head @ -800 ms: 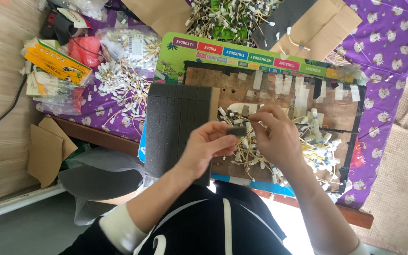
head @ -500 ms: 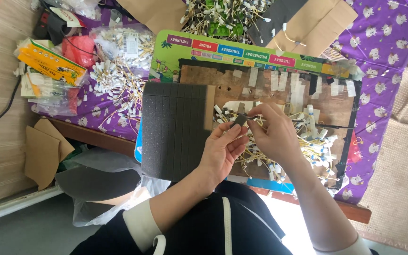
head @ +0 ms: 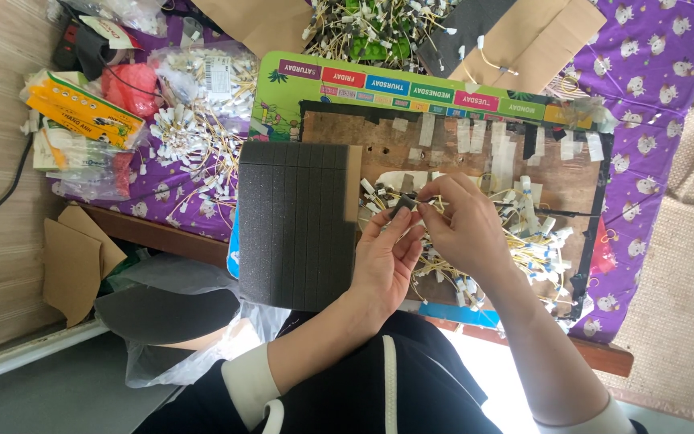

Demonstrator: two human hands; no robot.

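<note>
Head view, hands: left hand (head: 383, 261) & right hand (head: 463, 225) meet above the brown taped work board (head: 443, 157); both pinch 1 small dark foam piece (head: 402, 204), fingertips closed on it, likely to steady it between 2 grips.
Foam: dark grey ribbed foam sheet (head: 295, 225) lies just left of the hands, within reach.
Wires: loose yellow wires w/ white tags (head: 524, 241) heaped under right hand.
Packages: yellow-green flat box (head: 82, 108) far left; clear bag of white-tagged wires (head: 202, 76) beside it; colourful strip of 6 rectangular labels (head: 411, 88) along board's far edge.
</note>
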